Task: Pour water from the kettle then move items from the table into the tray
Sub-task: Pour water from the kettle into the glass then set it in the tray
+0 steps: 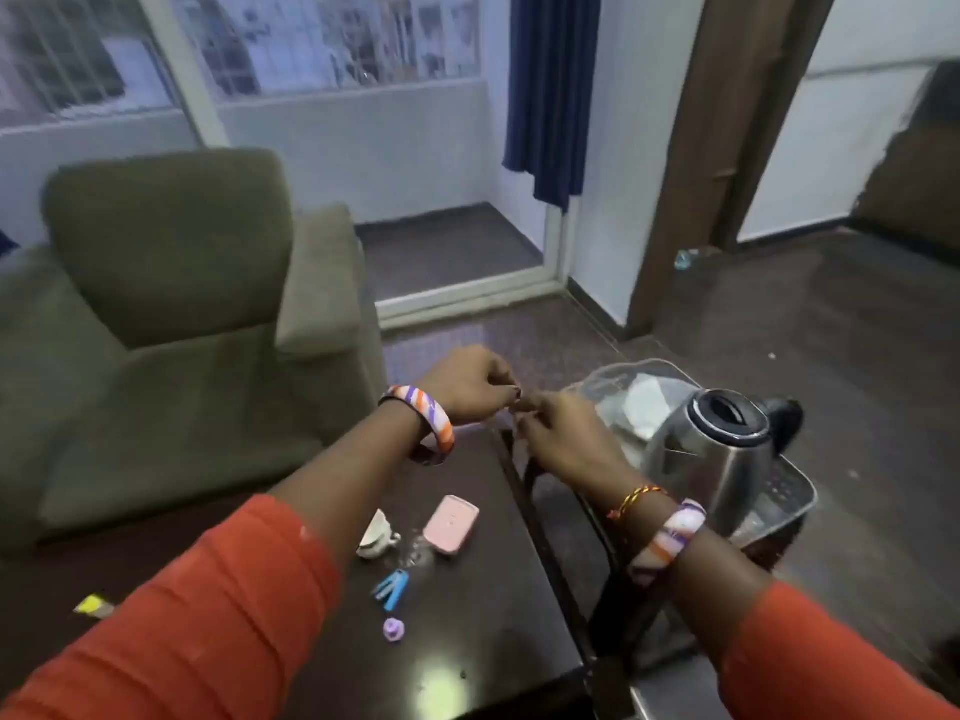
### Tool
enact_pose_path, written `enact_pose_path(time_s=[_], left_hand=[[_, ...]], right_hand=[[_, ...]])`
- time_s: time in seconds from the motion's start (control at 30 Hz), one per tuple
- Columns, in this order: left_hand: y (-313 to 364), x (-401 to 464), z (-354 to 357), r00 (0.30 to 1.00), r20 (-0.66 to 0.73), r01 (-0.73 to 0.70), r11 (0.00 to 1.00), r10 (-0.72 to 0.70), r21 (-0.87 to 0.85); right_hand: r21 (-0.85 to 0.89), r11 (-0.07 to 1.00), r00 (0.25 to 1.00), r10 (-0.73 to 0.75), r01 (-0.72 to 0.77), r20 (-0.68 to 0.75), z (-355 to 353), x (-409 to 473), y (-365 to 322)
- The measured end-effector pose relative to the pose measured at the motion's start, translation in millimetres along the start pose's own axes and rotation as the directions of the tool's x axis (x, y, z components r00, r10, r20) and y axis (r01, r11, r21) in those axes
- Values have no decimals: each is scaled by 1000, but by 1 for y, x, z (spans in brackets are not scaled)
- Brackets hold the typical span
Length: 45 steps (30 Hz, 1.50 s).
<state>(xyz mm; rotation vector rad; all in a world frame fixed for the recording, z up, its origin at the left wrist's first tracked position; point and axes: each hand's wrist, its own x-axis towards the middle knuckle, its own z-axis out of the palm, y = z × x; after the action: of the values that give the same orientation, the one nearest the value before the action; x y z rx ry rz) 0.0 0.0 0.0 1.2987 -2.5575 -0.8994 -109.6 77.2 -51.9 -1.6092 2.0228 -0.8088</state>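
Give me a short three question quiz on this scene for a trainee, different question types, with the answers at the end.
1. True or false: the steel kettle lies tipped on the dark table.
2. Which item lies nearest the white cup? A) pink case B) purple cap C) yellow packet
3. Fill in: the left hand and right hand meet above the table's far ____.

Key: 1 false, it stands upright in the tray; 2 A; 3 edge.

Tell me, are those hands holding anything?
Cannot be told: the left hand and right hand meet with fingers curled, perhaps pinching something tiny, but blur hides it.
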Motion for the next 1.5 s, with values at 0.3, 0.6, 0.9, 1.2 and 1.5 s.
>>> enact_pose_path(time_s=[0.3,0.6,0.9,1.2,1.5], left_hand=[[-7,152,146,918,151,393,801,-366,-451],[-30,270,198,847,4,486,772,-531,-409],[-33,265,190,835,-106,481,809,-541,-338],[-62,135,132,740,-247,418,715,-626,-560],[-150,-28,181,560,1,646,435,-829,-627]], right_hand=[[537,671,784,620,-511,-28,21,77,139],[831,284,535,844,-479,20,71,164,188],[824,329,614,789,-460,28,52,160,179],[599,719,901,435,-353,9,51,90,120],[363,669,745,460,-649,483,156,2,95]])
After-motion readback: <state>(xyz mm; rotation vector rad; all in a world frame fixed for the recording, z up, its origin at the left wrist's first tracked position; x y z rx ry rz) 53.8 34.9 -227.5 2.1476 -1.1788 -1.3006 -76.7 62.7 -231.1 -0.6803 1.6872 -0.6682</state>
